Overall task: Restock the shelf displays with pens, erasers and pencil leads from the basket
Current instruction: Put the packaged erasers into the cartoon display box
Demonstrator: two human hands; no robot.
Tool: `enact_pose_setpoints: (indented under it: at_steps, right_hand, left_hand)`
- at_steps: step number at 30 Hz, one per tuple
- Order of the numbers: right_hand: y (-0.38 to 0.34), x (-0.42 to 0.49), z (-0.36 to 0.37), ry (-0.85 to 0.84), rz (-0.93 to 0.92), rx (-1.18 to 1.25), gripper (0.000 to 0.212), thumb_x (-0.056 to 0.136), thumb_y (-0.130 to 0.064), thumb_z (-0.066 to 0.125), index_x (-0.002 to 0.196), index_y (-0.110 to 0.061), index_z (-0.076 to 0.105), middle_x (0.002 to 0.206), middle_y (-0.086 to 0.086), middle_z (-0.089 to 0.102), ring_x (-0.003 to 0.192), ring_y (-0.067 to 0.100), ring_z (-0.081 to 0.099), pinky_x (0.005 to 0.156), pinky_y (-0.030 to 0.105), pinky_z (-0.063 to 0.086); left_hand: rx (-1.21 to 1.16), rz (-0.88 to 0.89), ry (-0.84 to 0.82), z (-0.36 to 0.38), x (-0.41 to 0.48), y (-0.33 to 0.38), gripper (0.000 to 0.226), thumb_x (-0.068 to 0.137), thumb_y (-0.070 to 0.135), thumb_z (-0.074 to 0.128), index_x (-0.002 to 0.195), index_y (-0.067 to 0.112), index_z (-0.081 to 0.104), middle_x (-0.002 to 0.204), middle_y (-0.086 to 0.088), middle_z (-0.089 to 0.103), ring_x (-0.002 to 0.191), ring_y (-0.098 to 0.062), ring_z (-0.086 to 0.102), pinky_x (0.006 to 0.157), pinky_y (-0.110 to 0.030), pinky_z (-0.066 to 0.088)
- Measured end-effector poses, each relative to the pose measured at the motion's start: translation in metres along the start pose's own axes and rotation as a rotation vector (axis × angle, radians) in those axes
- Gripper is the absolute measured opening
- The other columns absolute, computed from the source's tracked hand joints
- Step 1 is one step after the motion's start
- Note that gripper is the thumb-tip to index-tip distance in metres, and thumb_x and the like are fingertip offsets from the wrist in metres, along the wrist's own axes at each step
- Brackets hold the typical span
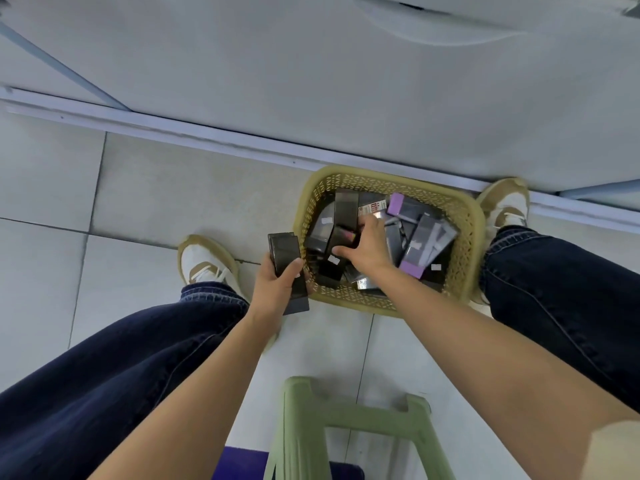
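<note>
Down on the floor, the basket (349, 304) sits crowded with packs (346, 209). The right hand (367, 247) has its fingers spread apart over them, while the left hand (277, 289) clamps a small stack (284, 251). Most restocking seemingly lies ahead.

Person's wear: dark navy denim jeans (104, 375) with paler seam stitching and faded stitched hems; white low-top sneakers (204, 265) with tan panels, tan soles and white laces; forearms (207, 375), left hand (277, 285) and right hand (367, 247) bare.
</note>
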State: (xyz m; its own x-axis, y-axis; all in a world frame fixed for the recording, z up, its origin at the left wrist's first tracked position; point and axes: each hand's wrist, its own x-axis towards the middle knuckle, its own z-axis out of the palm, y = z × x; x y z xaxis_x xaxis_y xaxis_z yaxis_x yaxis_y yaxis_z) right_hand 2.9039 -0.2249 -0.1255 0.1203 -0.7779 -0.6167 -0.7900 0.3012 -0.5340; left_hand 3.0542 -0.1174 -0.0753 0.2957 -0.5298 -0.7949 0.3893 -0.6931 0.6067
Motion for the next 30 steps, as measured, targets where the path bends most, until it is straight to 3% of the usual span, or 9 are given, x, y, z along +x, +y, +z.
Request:
enact_pose_setpoints:
  at_steps: [5,9,12,14,16,20,22,25,30]
  right_hand:
    - [0.006,-0.011,-0.017,-0.149,0.007,0.189,0.051,0.082,-0.018,0.075,0.124,-0.009,0.048,0.121,0.006,0.056,0.108,0.019,0.055,0.091,0.032,0.048]
    - [0.0,-0.031,-0.047,-0.202,-0.046,0.224,0.043,0.086,-0.02,0.071,0.123,-0.016,0.048,0.108,-0.007,0.055,0.097,0.009,0.053,0.069,0.01,0.041]
    - [-0.015,-0.05,-0.078,-0.257,-0.098,0.289,0.049,0.087,-0.021,0.071,0.129,-0.012,0.049,0.117,0.001,0.059,0.104,0.013,0.057,0.082,0.018,0.044]
    - [-0.03,-0.067,-0.102,-0.328,-0.117,0.411,0.043,0.086,-0.015,0.071,0.125,-0.012,0.052,0.119,0.007,0.063,0.1,0.01,0.063,0.08,0.017,0.051]
    - [-0.046,-0.087,-0.124,-0.402,-0.144,0.492,0.033,0.087,-0.01,0.069,0.117,-0.016,0.056,0.113,0.005,0.067,0.096,0.009,0.067,0.077,0.016,0.053]
    - [-0.072,-0.123,-0.159,-0.493,-0.22,0.539,0.026,0.088,-0.005,0.066,0.11,-0.019,0.061,0.1,-0.003,0.074,0.096,0.01,0.069,0.078,0.019,0.054]
    - [-0.082,-0.14,-0.17,-0.506,-0.259,0.543,0.028,0.088,-0.005,0.066,0.114,-0.013,0.062,0.105,0.003,0.073,0.101,0.017,0.068,0.085,0.024,0.055]
    - [-0.093,-0.165,-0.183,-0.483,-0.336,0.566,0.036,0.088,-0.003,0.065,0.123,0.001,0.057,0.118,0.017,0.066,0.111,0.026,0.064,0.096,0.032,0.051]
    - [-0.112,-0.203,-0.207,-0.36,-0.437,0.605,0.044,0.083,-0.002,0.07,0.125,-0.004,0.057,0.107,0.01,0.066,0.097,0.015,0.066,0.084,0.025,0.054]
  left_hand:
    - [0.044,0.014,-0.064,-0.001,-0.006,0.004,0.024,0.095,0.024,0.059,0.118,0.025,0.051,0.106,-0.009,0.07,0.096,-0.025,0.069,0.081,-0.04,0.057]
    - [0.018,0.065,-0.051,0.005,-0.021,0.024,0.018,0.096,0.017,0.057,0.112,0.022,0.051,0.081,-0.005,0.072,0.071,-0.018,0.069,0.062,-0.033,0.06]
    - [0.091,0.112,-0.007,0.011,-0.035,0.042,0.014,0.095,0.021,0.059,0.103,0.028,0.05,0.097,-0.002,0.068,0.082,-0.017,0.067,0.064,-0.03,0.055]
    - [0.094,0.155,0.007,0.015,-0.049,0.057,0.014,0.093,0.025,0.062,0.097,0.031,0.05,0.096,0.003,0.066,0.081,-0.012,0.067,0.057,-0.019,0.051]
    - [0.073,0.184,-0.007,0.02,-0.066,0.073,0.018,0.09,0.031,0.066,0.1,0.027,0.051,0.092,0.002,0.067,0.075,-0.008,0.07,0.054,-0.018,0.053]
    - [0.034,0.196,-0.126,0.038,-0.109,0.102,0.045,0.079,0.048,0.072,0.109,0.02,0.053,0.11,-0.009,0.068,0.099,-0.025,0.068,0.088,-0.044,0.055]
    - [0.001,0.212,-0.237,0.045,-0.133,0.112,0.052,0.08,0.045,0.071,0.119,0.014,0.055,0.116,-0.013,0.068,0.104,-0.028,0.067,0.092,-0.046,0.054]
    - [-0.005,0.269,-0.438,0.05,-0.165,0.122,0.043,0.09,0.032,0.065,0.126,0.009,0.059,0.116,-0.015,0.069,0.105,-0.03,0.067,0.087,-0.04,0.057]
    - [-0.071,0.26,-0.501,0.048,-0.21,0.14,0.046,0.078,0.027,0.074,0.118,0.007,0.064,0.111,-0.019,0.07,0.093,-0.029,0.071,0.067,-0.031,0.057]
